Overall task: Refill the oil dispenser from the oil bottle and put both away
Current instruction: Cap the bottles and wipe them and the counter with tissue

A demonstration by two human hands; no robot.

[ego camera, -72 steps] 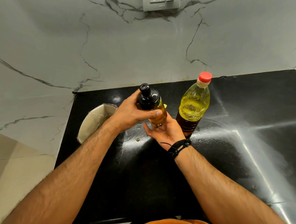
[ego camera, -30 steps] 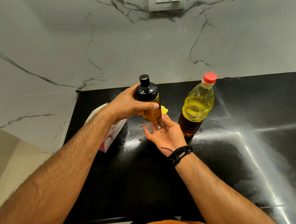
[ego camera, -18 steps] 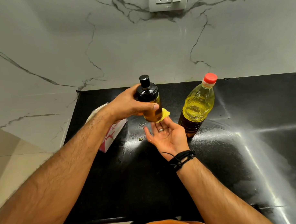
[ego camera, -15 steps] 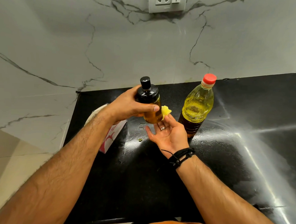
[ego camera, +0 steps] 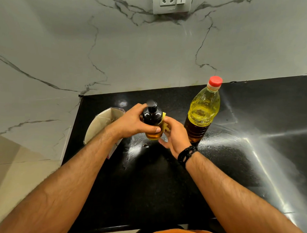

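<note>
Left hand is wrapped round the oil dispenser, thumb across the front of the amber glass just under the black pump lid, other fingers curled behind it, so it's gripped firmly and held up off the countertop. Right hand is on the dispenser's right side, fingers curled in and pressing a yellow cloth against the glass; the cloth peeks out btwn dispenser and fingers, and the fingertips themselves are mostly hidden behind it. Black band on the right wrist. Oil bottle stands upright w/ its red cap on, just right of the right hand, near the back edge of the countertop, nobody touching it. A paper-looking bag or carton sits near the back-left corner, partly hidden behind the left wrist; can't tell what's in it. Count: 1 dispenser, 1 bottle, 1 cloth, 1 bag, 2 hands. Wall socket up on the marble wall behind.
</note>
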